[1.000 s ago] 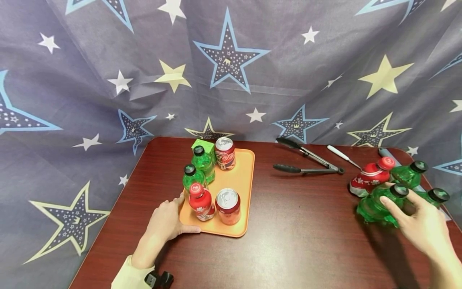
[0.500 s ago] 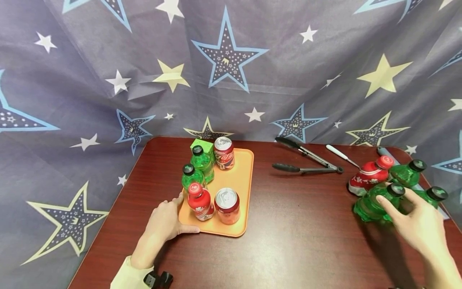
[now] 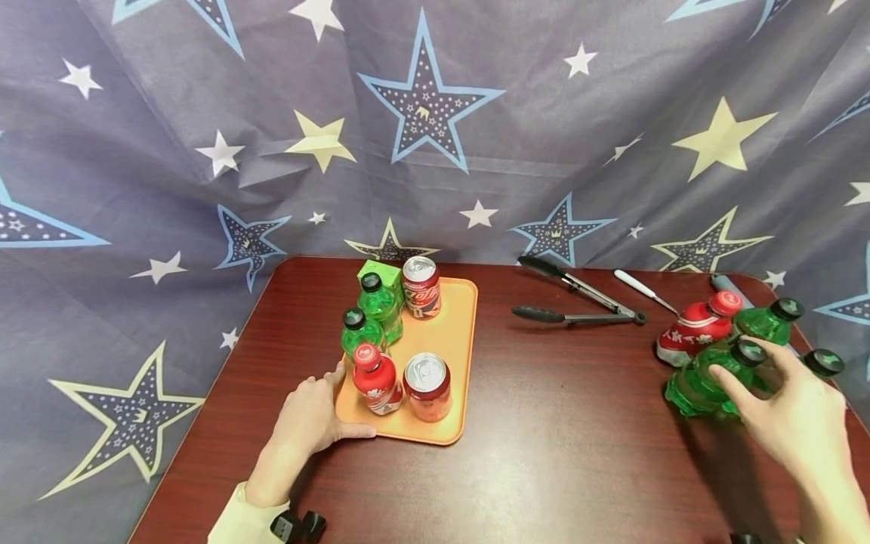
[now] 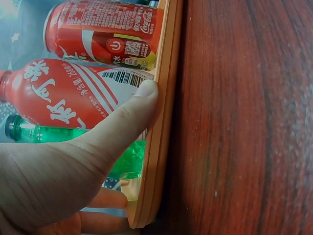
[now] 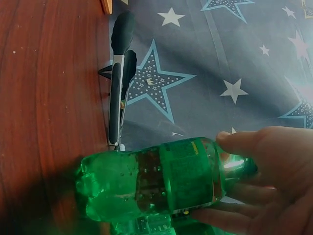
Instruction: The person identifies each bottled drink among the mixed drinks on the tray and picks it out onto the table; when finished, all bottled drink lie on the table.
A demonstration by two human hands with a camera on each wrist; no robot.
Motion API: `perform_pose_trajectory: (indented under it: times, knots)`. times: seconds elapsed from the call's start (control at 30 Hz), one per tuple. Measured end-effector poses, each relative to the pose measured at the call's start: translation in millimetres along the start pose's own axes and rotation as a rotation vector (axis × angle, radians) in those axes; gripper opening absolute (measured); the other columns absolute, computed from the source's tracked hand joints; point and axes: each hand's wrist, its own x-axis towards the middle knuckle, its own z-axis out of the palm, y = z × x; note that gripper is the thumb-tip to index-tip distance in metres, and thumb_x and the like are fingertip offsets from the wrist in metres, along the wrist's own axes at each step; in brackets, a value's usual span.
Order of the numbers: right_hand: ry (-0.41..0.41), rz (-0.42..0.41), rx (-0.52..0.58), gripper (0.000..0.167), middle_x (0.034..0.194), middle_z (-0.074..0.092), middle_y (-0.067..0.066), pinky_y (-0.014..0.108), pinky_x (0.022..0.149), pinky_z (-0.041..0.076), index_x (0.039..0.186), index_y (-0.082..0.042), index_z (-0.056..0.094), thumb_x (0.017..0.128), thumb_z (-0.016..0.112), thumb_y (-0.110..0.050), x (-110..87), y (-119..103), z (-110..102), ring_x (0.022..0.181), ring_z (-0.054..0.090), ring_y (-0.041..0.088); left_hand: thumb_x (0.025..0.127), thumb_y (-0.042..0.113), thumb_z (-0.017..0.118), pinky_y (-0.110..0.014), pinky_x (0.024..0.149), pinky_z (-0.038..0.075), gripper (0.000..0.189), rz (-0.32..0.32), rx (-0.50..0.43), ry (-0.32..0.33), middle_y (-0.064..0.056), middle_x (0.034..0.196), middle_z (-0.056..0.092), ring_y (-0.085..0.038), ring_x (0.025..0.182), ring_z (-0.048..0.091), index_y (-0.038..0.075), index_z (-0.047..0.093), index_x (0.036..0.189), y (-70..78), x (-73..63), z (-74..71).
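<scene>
My left hand (image 3: 306, 419) holds the near left corner of an orange tray (image 3: 451, 317), thumb along the front rim (image 4: 164, 127) and fingers at the left side. On the tray stand two green bottles, a red bottle (image 3: 377, 385), two red cola cans (image 3: 428, 397) and a green carton (image 3: 382, 270). At the right, my right hand (image 3: 791, 419) grips a green plastic bottle (image 5: 188, 176) near its shoulder, thumb on one side and fingers on the other. The bottle's base is close to the tabletop. Its cap is black, and the fingers partly hide its neck in the right wrist view.
Beside the held bottle stand a red bottle (image 3: 695, 332) and two more green bottles, one behind it (image 3: 764, 325). Tongs (image 3: 598, 320) lie spread at the back, with a white-handled tool (image 3: 639, 287) to their right. A starry curtain (image 3: 476, 181) hangs behind the table.
My right hand's fingers now arch a little farther round the top of the green bottle, which stays nearly in place. My left hand has not moved on the tray.
</scene>
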Motion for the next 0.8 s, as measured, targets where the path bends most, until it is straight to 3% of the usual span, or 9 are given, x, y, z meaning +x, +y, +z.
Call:
perform_pose_trajectory:
  times: [0.1,0.23,0.3,0.43,0.53,0.63,0.7,0.77,0.8]
  knots:
    - [-0.006,-0.014,-0.011,0.062,0.111,0.074,0.035,0.065,0.087,0.043,0.138,-0.001,0.065,0.088,0.085,-0.032,0.8,-0.8,-1.8,0.083,0.07,0.017,0.059,0.065,0.097,-0.063,0.089,0.058,0.126,0.003,0.001,0.003,-0.035,0.128,0.069,-0.053,0.109,0.069,-0.008,0.052,0.151,0.1,-0.2,0.0]
    - [-0.022,-0.04,-0.031,0.063,0.104,0.075,0.034,0.065,0.085,0.042,0.138,0.0,0.065,0.088,0.085,-0.034,3.4,-1.6,-3.9,0.074,0.033,-0.032,0.059,0.066,0.097,-0.063,0.09,0.057,0.126,0.003,0.003,0.0,-0.035,0.13,0.069,-0.053,0.111,0.069,-0.008,0.052,0.151,0.1,-0.3,-0.4]
    - [-0.033,-0.057,-0.053,0.065,0.096,0.076,0.031,0.064,0.081,0.042,0.136,0.0,0.065,0.087,0.085,-0.036,6.5,-2.6,-5.5,0.073,0.03,-0.034,0.059,0.066,0.097,-0.064,0.09,0.057,0.126,0.002,0.002,0.0,-0.035,0.13,0.068,-0.053,0.111,0.068,-0.008,0.052,0.151,0.0,-0.2,-0.6]
    - [-0.024,-0.116,-0.088,0.061,0.094,0.077,0.029,0.062,0.078,0.041,0.131,0.002,0.068,0.086,0.084,-0.037,17.2,-8.1,-12.0,0.064,0.051,-0.012,0.06,0.066,0.097,-0.063,0.09,0.057,0.126,0.004,0.001,0.001,-0.035,0.13,0.069,-0.053,0.111,0.068,-0.008,0.052,0.151,-0.6,0.5,0.0]
    - [0.017,-0.153,-0.089,0.056,0.108,0.075,0.032,0.041,0.074,0.045,0.127,0.003,0.069,0.087,0.082,-0.035,27.5,-18.8,-19.4,0.069,0.069,0.004,0.06,0.067,0.096,-0.063,0.089,0.058,0.126,0.004,0.0,0.0,-0.035,0.129,0.069,-0.052,0.11,0.069,-0.008,0.052,0.151,-0.8,0.9,1.0]
    - [0.058,-0.177,-0.047,0.054,0.117,0.073,0.035,0.01,0.068,0.034,0.128,0.004,0.069,0.088,0.082,-0.03,37.6,-32.8,-25.6,0.075,0.053,-0.031,0.06,0.067,0.096,-0.063,0.089,0.058,0.126,0.003,-0.001,-0.001,-0.035,0.129,0.069,-0.052,0.109,0.069,-0.007,0.052,0.151,-1.0,0.9,1.7]
    - [0.086,-0.196,0.002,0.052,0.119,0.072,0.036,-0.002,0.068,0.027,0.13,0.004,0.069,0.089,0.082,-0.025,43.7,-45.3,-28.2,0.08,0.054,-0.034,0.06,0.067,0.096,-0.063,0.089,0.058,0.126,0.004,0.0,-0.002,-0.035,0.13,0.069,-0.052,0.11,0.069,-0.008,0.052,0.151,-1.3,0.8,1.7]
    - [0.122,-0.227,0.061,0.05,0.117,0.073,0.035,-0.008,0.075,0.025,0.13,0.003,0.07,0.088,0.083,-0.021,49.1,-58.6,-29.6,0.084,0.026,-0.048,0.06,0.067,0.096,-0.063,0.09,0.057,0.127,0.002,0.0,-0.003,-0.035,0.131,0.068,-0.053,0.111,0.069,-0.008,0.051,0.152,-1.8,0.5,1.7]
    - [0.137,-0.249,0.091,0.049,0.117,0.074,0.034,-0.01,0.078,0.024,0.13,0.001,0.071,0.087,0.083,-0.019,51.2,-66.5,-30.1,0.086,0.028,-0.048,0.06,0.068,0.096,-0.063,0.091,0.057,0.127,0.0,0.0,-0.004,-0.035,0.131,0.068,-0.053,0.111,0.068,-0.008,0.051,0.152,-2.1,0.3,1.7]
